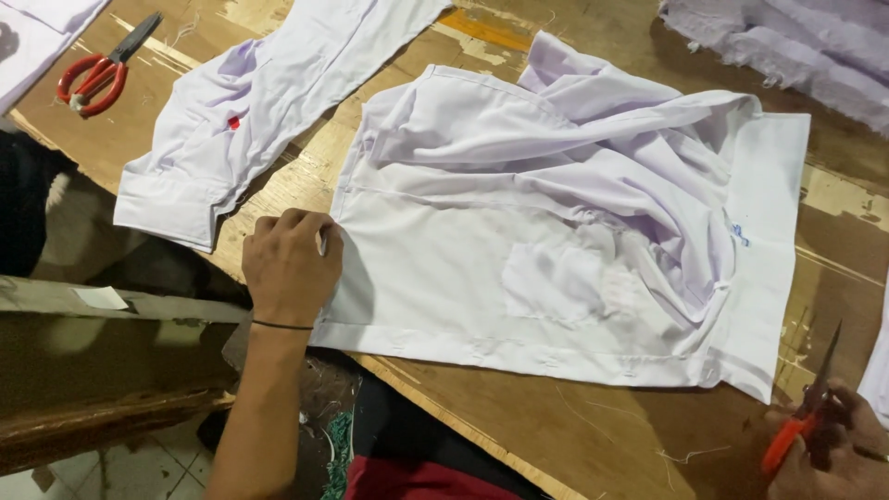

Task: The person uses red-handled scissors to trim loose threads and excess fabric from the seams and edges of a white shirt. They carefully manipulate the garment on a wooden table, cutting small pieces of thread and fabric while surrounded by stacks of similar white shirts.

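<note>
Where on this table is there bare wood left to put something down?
Bare table lies along the near edge, between the white shirt and the right hand with scissors. A narrow strip separates the shirt from the sleeve piece. Elsewhere fabric crowds.

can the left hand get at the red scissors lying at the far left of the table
Probably yes: the left hand rests on the white shirt, and only bare table lies between it and the red scissors.

The right hand [833, 458] is cut off at the bottom corner. Its fingers hide the orange-handled scissors' [798, 417] grips. The purple cloth [787, 42] runs past the top edge.
</note>
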